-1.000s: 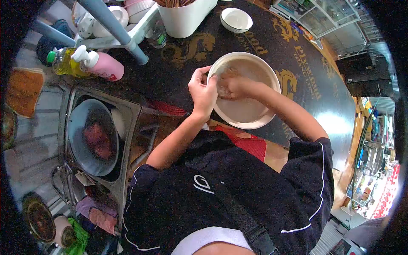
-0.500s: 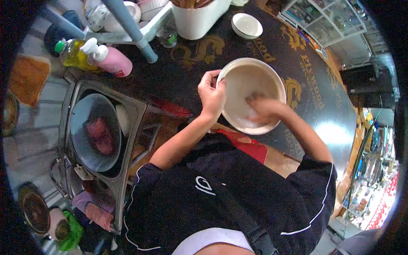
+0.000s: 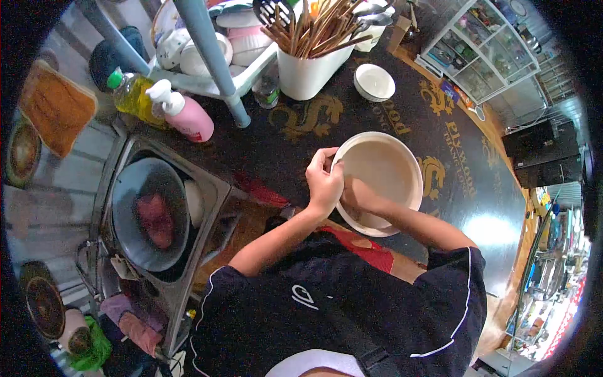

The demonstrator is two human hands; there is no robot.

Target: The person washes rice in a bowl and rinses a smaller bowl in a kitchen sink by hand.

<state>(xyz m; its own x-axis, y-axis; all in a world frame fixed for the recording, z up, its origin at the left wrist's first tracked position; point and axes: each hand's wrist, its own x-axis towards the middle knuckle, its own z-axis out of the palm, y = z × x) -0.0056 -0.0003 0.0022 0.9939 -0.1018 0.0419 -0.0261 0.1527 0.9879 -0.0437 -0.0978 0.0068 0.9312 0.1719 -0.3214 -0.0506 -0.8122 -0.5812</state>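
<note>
A large cream-coloured bowl [image 3: 394, 168] is tilted toward me above the dark tabletop. My left hand [image 3: 324, 183] is closed round its left rim, thumb on the near side. Inside the bowl, my right hand [image 3: 359, 196] is low against the left inner wall, with its fingers hidden or blurred. The bowl's inside looks pale and cloudy; I cannot make out whether it holds liquid.
At left a sink [image 3: 217, 195] holds a grey basin [image 3: 129, 220] with reddish meat [image 3: 155, 220] in it. Pink [image 3: 191, 119] and yellow [image 3: 135, 97] bottles stand behind. Farther back are a white chopstick holder [image 3: 308, 75], a small bowl [image 3: 375, 83] and a dish rack [image 3: 242, 78].
My right hand has moved from the bowl's lower middle to its left inner wall. The camera view has shifted, so bowl and surroundings appear lower in the picture.
</note>
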